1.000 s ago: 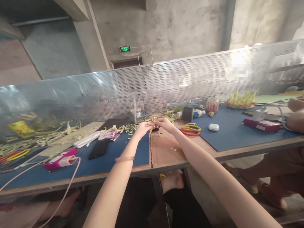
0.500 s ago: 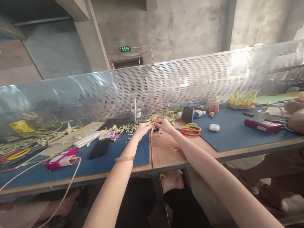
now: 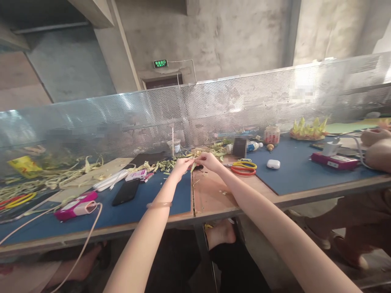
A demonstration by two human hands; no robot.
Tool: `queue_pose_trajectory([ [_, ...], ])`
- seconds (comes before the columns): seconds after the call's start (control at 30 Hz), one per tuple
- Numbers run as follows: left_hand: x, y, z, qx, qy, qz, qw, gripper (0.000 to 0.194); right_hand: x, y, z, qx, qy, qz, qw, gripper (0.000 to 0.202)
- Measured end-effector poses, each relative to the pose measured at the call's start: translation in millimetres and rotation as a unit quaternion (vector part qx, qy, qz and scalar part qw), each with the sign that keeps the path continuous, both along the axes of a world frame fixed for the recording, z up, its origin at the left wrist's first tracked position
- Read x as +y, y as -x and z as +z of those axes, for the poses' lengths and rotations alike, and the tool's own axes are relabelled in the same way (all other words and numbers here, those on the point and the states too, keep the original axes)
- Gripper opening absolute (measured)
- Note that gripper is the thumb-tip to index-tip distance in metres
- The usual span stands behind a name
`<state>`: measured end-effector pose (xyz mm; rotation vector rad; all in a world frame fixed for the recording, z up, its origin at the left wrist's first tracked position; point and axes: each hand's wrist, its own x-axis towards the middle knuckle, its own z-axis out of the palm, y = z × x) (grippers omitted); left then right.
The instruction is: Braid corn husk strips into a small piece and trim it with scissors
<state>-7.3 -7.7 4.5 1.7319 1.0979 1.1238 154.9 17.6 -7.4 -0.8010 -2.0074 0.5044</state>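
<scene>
My left hand (image 3: 182, 167) and my right hand (image 3: 209, 161) meet over the seam in the middle of the table, fingers closed. A pale green, leaf-like strip (image 3: 193, 166) is pinched between them, its tip hanging down; its exact kind is hard to make out. Just left of my left hand lies a heap of small green knotted pieces (image 3: 166, 165). Behind my hands are loose green and straw-coloured strips (image 3: 218, 153). To the right of my right hand rest scissors (image 3: 243, 167) with red and yellow handles.
On the left lie a black phone (image 3: 126, 192), a magenta box (image 3: 76, 206) with a cable and more strips. To the right are a white earphone case (image 3: 273, 164), a jar (image 3: 271, 135) and another person's hands (image 3: 377, 145). A perforated metal screen (image 3: 159, 114) runs behind the table.
The view has shifted slightly. My hands stay together with the strip between their fingers, moving very little. The other person's hand at the far right has moved a bit.
</scene>
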Motion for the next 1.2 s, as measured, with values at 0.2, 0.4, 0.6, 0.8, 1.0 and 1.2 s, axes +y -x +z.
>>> queue_pose_trajectory([
  [0.2, 0.6, 0.2, -0.6, 0.014, 0.005, 0.009, 1.0, 0.024, 1.7, -0.3, -2.4, -0.014, 0.009, 0.008, 1.0, 0.02],
  [0.4, 0.7, 2.3, 0.2, 0.012, 0.019, 0.012, 1.0, 0.023, 2.9, 1.8, -5.0, -0.039, -0.006, -0.01, 0.999, 0.021],
  [0.6, 0.8, 3.0, 0.3, -0.018, 0.035, 0.013, 0.999, 0.027, -4.2, 9.6, -2.1, -0.035, -0.063, -0.056, 0.996, 0.02],
  [0.8, -1.2, 2.6, 0.6, -0.021, 0.05, 0.024, 0.998, 0.032, -7.1, 15.6, -2.1, -0.033, -0.066, -0.098, 0.992, 0.02],
  [1.0, -4.3, 0.5, 2.8, 0.006, 0.049, 0.02, 0.999, 0.03, -5.0, 9.9, -2.8, -0.041, -0.019, -0.093, 0.995, 0.021],
  [1.2, -4.1, -0.5, 1.6, 0.053, 0.035, 0.017, 0.998, 0.026, 1.6, 4.5, -7.2, -0.047, 0.033, -0.044, 0.997, 0.021],
])
